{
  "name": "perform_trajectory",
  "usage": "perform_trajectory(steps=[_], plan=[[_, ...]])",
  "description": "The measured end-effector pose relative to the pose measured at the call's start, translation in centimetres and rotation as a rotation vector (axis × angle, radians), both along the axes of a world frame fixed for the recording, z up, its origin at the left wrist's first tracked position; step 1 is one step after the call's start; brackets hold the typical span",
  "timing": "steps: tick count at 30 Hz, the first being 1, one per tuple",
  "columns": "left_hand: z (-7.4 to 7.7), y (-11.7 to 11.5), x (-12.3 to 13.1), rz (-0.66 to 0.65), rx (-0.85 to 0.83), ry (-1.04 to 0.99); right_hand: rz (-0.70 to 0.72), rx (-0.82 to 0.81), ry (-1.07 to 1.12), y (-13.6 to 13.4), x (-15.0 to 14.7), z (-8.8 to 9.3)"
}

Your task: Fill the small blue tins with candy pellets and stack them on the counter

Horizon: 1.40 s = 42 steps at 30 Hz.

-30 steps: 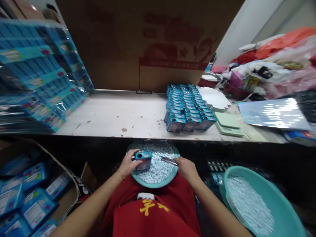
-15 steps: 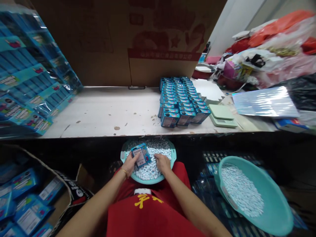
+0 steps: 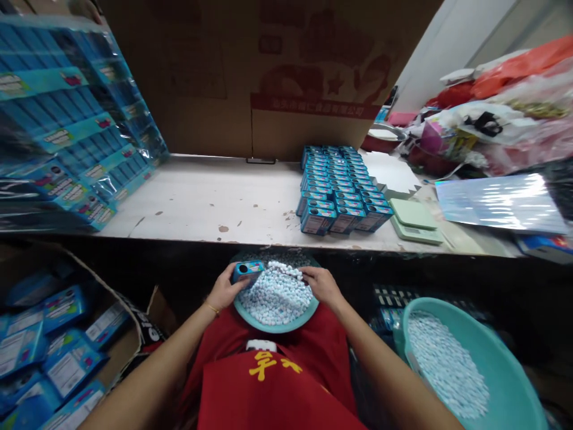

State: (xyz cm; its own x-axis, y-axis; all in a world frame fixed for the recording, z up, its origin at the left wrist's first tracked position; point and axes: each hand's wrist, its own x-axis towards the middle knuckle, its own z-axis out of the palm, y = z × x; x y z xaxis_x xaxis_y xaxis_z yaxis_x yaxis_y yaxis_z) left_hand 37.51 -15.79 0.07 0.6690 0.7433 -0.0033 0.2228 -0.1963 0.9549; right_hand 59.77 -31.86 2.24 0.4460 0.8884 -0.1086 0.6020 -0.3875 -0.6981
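Note:
My left hand (image 3: 226, 289) is closed around a small blue printed box (image 3: 249, 268), whose narrow end with a dark round spot faces up. The box is over the left part of a turquoise basin (image 3: 276, 329) on my lap. Small white and pale blue pellets (image 3: 275, 301) fill much of that basin. At its right rim my right hand (image 3: 323, 285) has its fingers pressed together. A raised strip of pellets (image 3: 285, 270) extends left from those fingertips; whatever carries it is hidden.
On the white table (image 3: 201, 203) stand rows of blue boxes (image 3: 342, 188), beside a pale green scale (image 3: 416, 221). Plastic-wrapped packs (image 3: 76, 119) stand at left. A large carton (image 3: 250, 71) rises behind. Another pellet basin (image 3: 505, 358) sits at right; an open carton of blue packs (image 3: 67, 364) at lower left.
My left hand has turned the box from its printed face to its narrow end. My right hand has moved up and right, and a raised strip of pellets now shows at its fingertips.

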Motion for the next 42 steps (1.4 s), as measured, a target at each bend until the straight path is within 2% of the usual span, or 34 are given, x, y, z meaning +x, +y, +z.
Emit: perform_trajectory(steps=[5,10,15,19,23,29,31,34,36,38,40,42], plan=[[0.0,-1.3,1.8,-0.05,0.12,0.09,0.183,-0.174,-0.176,1.7,-0.6,5.0],[-0.2,-1.9,2.5,-0.068,0.181,0.03,0.284,-0.416,-0.484,4.2,-3.2,9.3],[-0.4,-2.2,2.7,-0.05,0.105,-0.061,0.395,-0.446,-0.641,6.2,-6.0,11.6],[-0.8,-1.9,2.5,-0.017,0.075,-0.053,0.399,-0.401,-0.654,5.8,-6.1,12.3],[-1.2,-1.7,2.4,-0.019,0.063,-0.033,0.36,-0.406,-0.65,4.1,-4.6,11.5],[-0.4,-2.5,3.5,-0.165,0.132,-0.058,0.353,-0.407,-0.605,2.7,-4.4,9.6],[0.0,-2.5,3.6,-0.146,0.114,-0.06,0.317,-0.418,-0.596,2.1,-4.2,9.6],[0.4,-1.8,2.8,-0.042,-0.026,-0.047,0.242,-0.418,-0.56,0.2,-2.6,8.8],[0.4,-1.2,1.9,0.031,-0.183,-0.065,0.178,-0.457,-0.534,-1.7,-0.9,7.1],[0.1,-0.9,1.2,0.083,-0.396,-0.129,0.117,-0.528,-0.515,-3.3,0.3,4.4],[-0.6,-1.0,1.0,0.121,-0.593,-0.188,0.075,-0.566,-0.491,-4.0,0.3,1.3],[-1.3,-1.6,1.4,0.15,-0.686,-0.199,0.055,-0.53,-0.449,-3.4,-1.0,-1.5]])
